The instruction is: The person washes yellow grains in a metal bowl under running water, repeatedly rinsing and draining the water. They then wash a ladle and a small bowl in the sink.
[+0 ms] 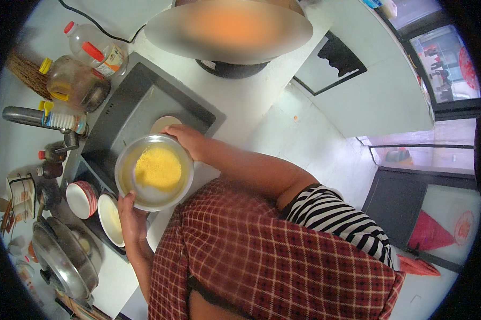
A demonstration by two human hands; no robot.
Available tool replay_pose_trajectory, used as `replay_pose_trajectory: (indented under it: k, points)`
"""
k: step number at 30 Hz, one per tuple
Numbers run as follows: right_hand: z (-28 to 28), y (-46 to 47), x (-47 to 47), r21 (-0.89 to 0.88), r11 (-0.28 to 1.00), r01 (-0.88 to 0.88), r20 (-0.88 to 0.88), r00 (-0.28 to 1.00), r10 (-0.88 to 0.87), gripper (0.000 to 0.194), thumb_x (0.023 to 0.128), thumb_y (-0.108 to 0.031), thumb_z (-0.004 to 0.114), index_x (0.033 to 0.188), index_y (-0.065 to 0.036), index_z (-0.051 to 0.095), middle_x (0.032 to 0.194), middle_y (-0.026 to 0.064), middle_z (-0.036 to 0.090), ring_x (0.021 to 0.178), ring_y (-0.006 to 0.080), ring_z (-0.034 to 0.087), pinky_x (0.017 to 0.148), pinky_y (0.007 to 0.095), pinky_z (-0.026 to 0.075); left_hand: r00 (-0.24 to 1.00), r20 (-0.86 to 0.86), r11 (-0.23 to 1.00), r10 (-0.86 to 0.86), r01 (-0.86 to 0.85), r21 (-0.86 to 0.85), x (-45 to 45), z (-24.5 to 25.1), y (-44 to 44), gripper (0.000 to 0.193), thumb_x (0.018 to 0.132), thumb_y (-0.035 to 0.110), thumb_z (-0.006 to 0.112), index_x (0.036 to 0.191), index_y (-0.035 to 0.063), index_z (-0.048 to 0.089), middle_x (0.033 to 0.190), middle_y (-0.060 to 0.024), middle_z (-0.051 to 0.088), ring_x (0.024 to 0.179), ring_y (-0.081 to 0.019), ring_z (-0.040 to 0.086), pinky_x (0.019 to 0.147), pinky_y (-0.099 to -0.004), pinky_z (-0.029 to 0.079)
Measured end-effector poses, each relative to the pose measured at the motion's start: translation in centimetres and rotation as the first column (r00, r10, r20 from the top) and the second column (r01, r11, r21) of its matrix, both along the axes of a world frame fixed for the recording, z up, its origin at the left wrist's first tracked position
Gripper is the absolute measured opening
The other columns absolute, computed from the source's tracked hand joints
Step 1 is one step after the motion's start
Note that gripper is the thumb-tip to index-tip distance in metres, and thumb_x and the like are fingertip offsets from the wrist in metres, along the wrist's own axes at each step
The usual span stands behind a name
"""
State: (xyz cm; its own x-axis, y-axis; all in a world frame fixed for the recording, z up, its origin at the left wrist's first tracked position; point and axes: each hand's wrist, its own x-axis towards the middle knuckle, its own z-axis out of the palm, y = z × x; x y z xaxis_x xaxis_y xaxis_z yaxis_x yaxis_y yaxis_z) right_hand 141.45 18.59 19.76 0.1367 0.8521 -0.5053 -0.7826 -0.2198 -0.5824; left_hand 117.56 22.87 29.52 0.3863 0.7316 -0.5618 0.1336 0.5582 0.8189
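Observation:
My left hand (131, 218) and my right hand (186, 140) hold a round metal bowl (189, 172) by opposite sides of its rim. Inside lie fine yellow grains (160, 166), possibly millet or cornmeal, with cloudy liquid around them. The bowl is over the near edge of a dark grey sink (140, 108). Just beyond my right hand, a pale round thing (166, 123) shows in the basin, partly covered by the bowl. A white bowl (110, 220) with something pale yellow in it stands beside my left hand, partly hidden by it.
Stacked red-and-white bowls (80, 200) stand by the sink. Large plastic bottles (78, 82), a black faucet (34, 117) and a lidded metal pan (62, 256) line the far side. Beyond the sink, a blurred patch hides most of a vessel on a black round base (232, 70).

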Motion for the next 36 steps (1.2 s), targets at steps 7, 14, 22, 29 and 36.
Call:
replay_pose_trajectory:
  k: [7, 14, 22, 29, 36]
  points:
    - [-1.1, 1.3, -1.7, 0.069, 0.988, -0.135, 0.256, 0.96, 0.113, 0.036, 0.098, -0.031, 0.048, 0.12, -0.004, 0.057, 0.101, 0.0085, 0.065, 0.089, 0.0162, 0.064, 0.072, 0.0324, 0.053, 1.0, 0.018, 0.995, -0.009, 0.01, -0.095, -2.7, -3.0, 5.1, 0.055, 0.087, 0.02, 0.054, 0.137, 0.006, 0.039, 0.13, -0.0101, 0.053, 0.118, -0.0257, 0.054, 0.095, -0.0454, 0.047]
    - [3.0, -11.2, 3.7, 0.061, 0.981, -0.186, 0.337, 0.929, 0.155, 0.047, 0.096, -0.028, 0.051, 0.138, -0.008, 0.044, 0.112, 0.0072, 0.061, 0.093, 0.0158, 0.061, 0.076, 0.0321, 0.051, 1.0, -0.029, 0.991, -0.001, -0.003, -0.132, 2.5, 0.2, -5.1, 0.051, 0.087, 0.016, 0.058, 0.135, 0.0074, 0.043, 0.126, -0.0085, 0.055, 0.113, -0.0224, 0.056, 0.089, -0.0394, 0.05]
    - [3.5, -11.3, 5.8, 0.066, 0.991, -0.118, 0.471, 0.879, 0.074, 0.048, 0.094, -0.021, 0.05, 0.14, -0.01, 0.043, 0.112, 0.0101, 0.06, 0.094, 0.0167, 0.059, 0.08, 0.0334, 0.051, 0.988, 0.052, 0.985, -0.146, 0.15, -0.081, 5.6, 0.4, -3.8, 0.047, 0.096, 0.021, 0.052, 0.138, 0.0055, 0.04, 0.124, -0.0103, 0.056, 0.105, -0.0202, 0.06, 0.08, -0.0349, 0.056]
    - [2.3, -13.9, 9.0, -0.029, 0.999, 0.037, 0.535, 0.845, -0.016, 0.045, 0.094, -0.015, 0.047, 0.138, -0.007, 0.045, 0.113, 0.0106, 0.059, 0.098, 0.019, 0.058, 0.083, 0.0332, 0.05, 0.965, 0.094, 0.966, -0.245, 0.251, -0.063, 5.7, 0.6, -4.1, 0.047, 0.099, 0.023, 0.049, 0.138, 0.0006, 0.039, 0.124, -0.0159, 0.055, 0.103, -0.0238, 0.062, 0.081, -0.036, 0.057]
    - [2.0, -17.4, 12.3, -0.113, 0.978, 0.176, 0.583, 0.809, -0.078, 0.042, 0.09, -0.016, 0.051, 0.132, -0.011, 0.052, 0.108, 0.0082, 0.063, 0.093, 0.0183, 0.058, 0.075, 0.0342, 0.051, 0.973, 0.078, 0.973, -0.218, 0.223, -0.058, 5.2, 0.5, -4.4, 0.044, 0.099, 0.024, 0.05, 0.135, 0.0007, 0.043, 0.117, -0.0159, 0.061, 0.098, -0.0236, 0.064, 0.079, -0.0337, 0.057]
